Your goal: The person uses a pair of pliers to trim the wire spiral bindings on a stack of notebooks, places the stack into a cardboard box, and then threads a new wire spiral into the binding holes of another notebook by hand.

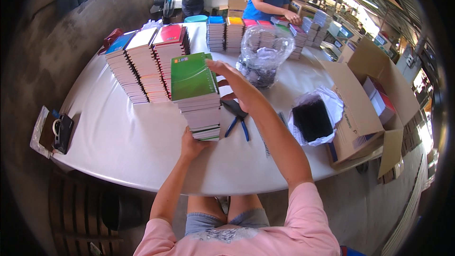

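Note:
A tall stack of notebooks with a green cover on top (193, 78) stands in front of me on the table. My left hand (193, 145) is closed around its lower near corner. Up at the top right edge, my right hand (232, 78) grips the stack with the thumb by the cover and the fingers along the side. Blue-handled pliers (238, 125) lie just right of the stack, partly under my right forearm. Left of it stand several more notebook stacks, with a blue cover (121, 42), a pale one (142, 38) and a red one (168, 34).
A clear plastic bag (265, 50) of dark contents stands behind my right arm. Black wire spirals in white wrapping (312, 121) and an open cardboard box (355, 99) are at right. More stacks (234, 33) line the far side, where a person in blue (265, 0) works.

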### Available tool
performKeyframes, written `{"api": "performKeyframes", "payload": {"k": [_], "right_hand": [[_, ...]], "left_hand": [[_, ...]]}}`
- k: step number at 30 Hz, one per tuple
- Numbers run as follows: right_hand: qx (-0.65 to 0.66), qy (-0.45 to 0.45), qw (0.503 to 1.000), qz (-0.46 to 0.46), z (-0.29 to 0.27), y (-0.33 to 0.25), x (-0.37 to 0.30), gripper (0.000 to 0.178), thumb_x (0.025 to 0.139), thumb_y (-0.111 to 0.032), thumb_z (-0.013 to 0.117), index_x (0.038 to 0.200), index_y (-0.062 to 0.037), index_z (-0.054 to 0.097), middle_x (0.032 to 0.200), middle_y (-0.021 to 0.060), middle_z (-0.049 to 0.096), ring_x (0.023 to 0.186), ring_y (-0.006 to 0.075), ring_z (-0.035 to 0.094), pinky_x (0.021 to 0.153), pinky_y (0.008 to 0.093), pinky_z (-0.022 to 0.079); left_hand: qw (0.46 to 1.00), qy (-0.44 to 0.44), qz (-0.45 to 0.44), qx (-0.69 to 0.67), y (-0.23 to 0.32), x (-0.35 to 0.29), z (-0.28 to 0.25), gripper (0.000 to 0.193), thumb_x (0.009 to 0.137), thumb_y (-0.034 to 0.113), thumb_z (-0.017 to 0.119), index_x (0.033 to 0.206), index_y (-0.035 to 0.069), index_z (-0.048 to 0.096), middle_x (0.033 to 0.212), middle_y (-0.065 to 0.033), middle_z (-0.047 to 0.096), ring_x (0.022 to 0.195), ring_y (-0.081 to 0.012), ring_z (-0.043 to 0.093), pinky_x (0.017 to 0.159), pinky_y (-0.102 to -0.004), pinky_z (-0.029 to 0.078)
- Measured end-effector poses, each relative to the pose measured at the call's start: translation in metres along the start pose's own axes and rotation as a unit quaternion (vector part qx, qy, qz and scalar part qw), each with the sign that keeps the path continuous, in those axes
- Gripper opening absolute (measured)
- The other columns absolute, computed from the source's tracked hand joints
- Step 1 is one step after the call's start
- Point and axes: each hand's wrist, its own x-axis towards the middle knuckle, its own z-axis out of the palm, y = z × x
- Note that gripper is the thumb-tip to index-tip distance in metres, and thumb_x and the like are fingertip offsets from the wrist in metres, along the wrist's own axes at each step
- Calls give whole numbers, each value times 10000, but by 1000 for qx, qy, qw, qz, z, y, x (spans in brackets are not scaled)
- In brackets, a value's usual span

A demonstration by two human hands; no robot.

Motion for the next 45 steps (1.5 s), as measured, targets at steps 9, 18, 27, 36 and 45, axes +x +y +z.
{"api": "performKeyframes", "payload": {"k": [9,18,27,36,45], "right_hand": [[-76,-2,996,42,5,-14,2,1003,582,-676,656,1341,-67,414,1316,151,436,1237,294,385,902,478,345],[-170,0,983,70,7,-30,-20,662,651,-553,719,1129,-111,597,1040,26,573,806,148,474,689,335,395],[-125,-23,990,59,-8,-39,-14,429,782,-247,710,1148,-69,576,1025,74,614,866,186,594,720,333,507],[-65,161,961,-213,-42,-15,-122,555,772,-12,654,1279,-11,428,1162,142,578,1003,215,603,813,323,500],[-424,-57,901,-75,22,159,-184,528,724,-33,604,1234,-127,507,1040,149,615,911,355,599,766,446,479]], "left_hand": [[991,-79,60,87,-3,3,-22,990,500,190,871,1342,57,367,1294,-149,467,1207,-301,448,936,-365,446],[935,91,341,37,144,-15,-80,888,784,552,598,1422,25,278,1448,-187,304,1360,-318,250,1106,-418,178],[907,153,351,177,157,-5,-74,631,863,570,465,1257,79,434,1335,-118,451,1332,-293,319,1049,-440,183],[854,238,376,268,178,-33,-75,733,767,593,591,1269,86,425,1352,-101,438,1328,-315,316,1037,-509,150],[889,72,285,352,87,-136,31,514,785,505,595,1121,115,592,1243,-47,535,1299,-266,360,1046,-587,67]]}}
